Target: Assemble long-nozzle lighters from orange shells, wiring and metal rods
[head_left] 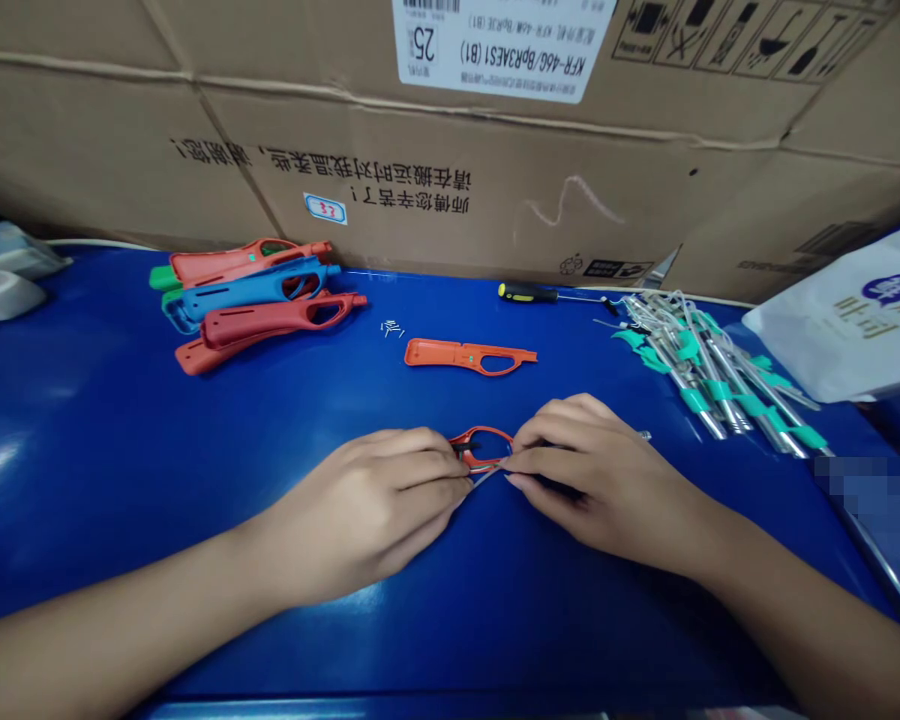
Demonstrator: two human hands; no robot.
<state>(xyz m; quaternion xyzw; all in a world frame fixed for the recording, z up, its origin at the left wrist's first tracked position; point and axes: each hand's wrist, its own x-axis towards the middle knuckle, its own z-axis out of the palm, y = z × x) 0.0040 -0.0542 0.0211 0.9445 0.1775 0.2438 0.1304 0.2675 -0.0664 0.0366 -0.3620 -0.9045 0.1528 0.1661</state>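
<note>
Two hands (379,495), one screwdriver (529,292), several screws (392,327) (too small)

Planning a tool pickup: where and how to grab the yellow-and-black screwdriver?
Probably by its handle, from above or the near side: that's the thick end, lying flat. The cardboard box stands behind, and the thin shaft points toward the wired metal tubes.

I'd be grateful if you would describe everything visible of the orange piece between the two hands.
The orange piece shows chiefly as an open oval loop, smooth and plastic-looking, lying roughly crosswise. The left hand grips and covers one end; the fingers of the right hand hide the other, so its full length is unseen. A dark part sits at the loop's left, and a thin pale strand passes its near edge.
</note>
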